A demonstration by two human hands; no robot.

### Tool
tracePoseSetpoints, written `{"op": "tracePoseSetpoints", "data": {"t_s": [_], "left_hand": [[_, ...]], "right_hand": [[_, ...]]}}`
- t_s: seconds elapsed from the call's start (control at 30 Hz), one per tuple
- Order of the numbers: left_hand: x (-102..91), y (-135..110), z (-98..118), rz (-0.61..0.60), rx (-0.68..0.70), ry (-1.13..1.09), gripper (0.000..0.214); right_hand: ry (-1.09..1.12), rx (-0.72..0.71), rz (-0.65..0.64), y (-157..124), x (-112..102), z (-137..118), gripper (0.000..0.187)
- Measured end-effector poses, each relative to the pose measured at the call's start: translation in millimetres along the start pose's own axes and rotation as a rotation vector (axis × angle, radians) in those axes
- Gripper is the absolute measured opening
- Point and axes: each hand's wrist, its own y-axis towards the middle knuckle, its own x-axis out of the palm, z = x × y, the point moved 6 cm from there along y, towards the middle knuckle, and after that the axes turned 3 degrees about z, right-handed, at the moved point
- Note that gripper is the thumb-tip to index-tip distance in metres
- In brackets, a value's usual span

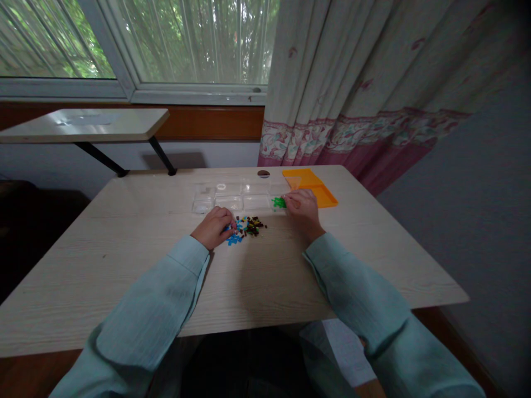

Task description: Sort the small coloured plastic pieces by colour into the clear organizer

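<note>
A loose pile of small pieces (253,225), blue on the left and mostly dark brown and yellow on the right, lies on the table. My left hand (213,228) rests at the pile's left edge, fingers curled in and fingertips among the blue pieces (234,239). Whatever it pinches is too small to make out. Behind the pile stands a clear plastic compartment box (229,203). Over its right front compartment, which contains small green pieces (278,203), my right hand (303,209) has its thumb and fingers pressed together. Its fingers hide what they may hold.
An orange tray (324,194) lies at the back right, partly behind my right hand. A round dark grommet (263,173) sits near the rear edge of the wooden table (136,265). A raised shelf (136,124) on black legs stands back left. A curtain (307,135) hangs behind.
</note>
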Motion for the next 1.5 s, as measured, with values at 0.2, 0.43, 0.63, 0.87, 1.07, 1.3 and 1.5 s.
{"op": "tracePoseSetpoints", "data": {"t_s": [0.2,0.43,0.63,0.87,1.07,1.3,1.5], "left_hand": [[1.0,-0.5,0.4,-0.002,0.004,0.0,0.017],[3.9,-0.8,-0.6,-0.002,0.005,0.005,0.017],[0.4,-0.5,-0.4,0.028,-0.001,0.019,0.02],[-10.9,-0.9,-3.7,0.102,-0.024,0.014,0.023],[-13.8,-0.3,-3.2,0.13,-0.039,-0.04,0.019],[-9.7,-2.9,-14.7,0.166,-0.221,-0.248,0.023],[0.2,-4.7,-22.2,0.218,-0.425,-0.691,0.03]], "right_hand": [[-0.001,-0.008,-0.01,0.3,1.5,1.1,0.028],[-0.003,-0.003,-0.006,0.1,1.1,0.4,0.028],[-0.004,0.005,-0.017,0.4,-0.1,-2.0,0.028],[0.005,0.013,-0.02,-0.4,-1.1,-1.6,0.028],[0.005,0.005,-0.013,0.2,-0.1,-1.0,0.027],[-0.004,0.005,-0.036,0.3,0.8,-1.8,0.027],[0.009,-0.037,-0.053,-2.3,2.1,-11.0,0.027]]}}
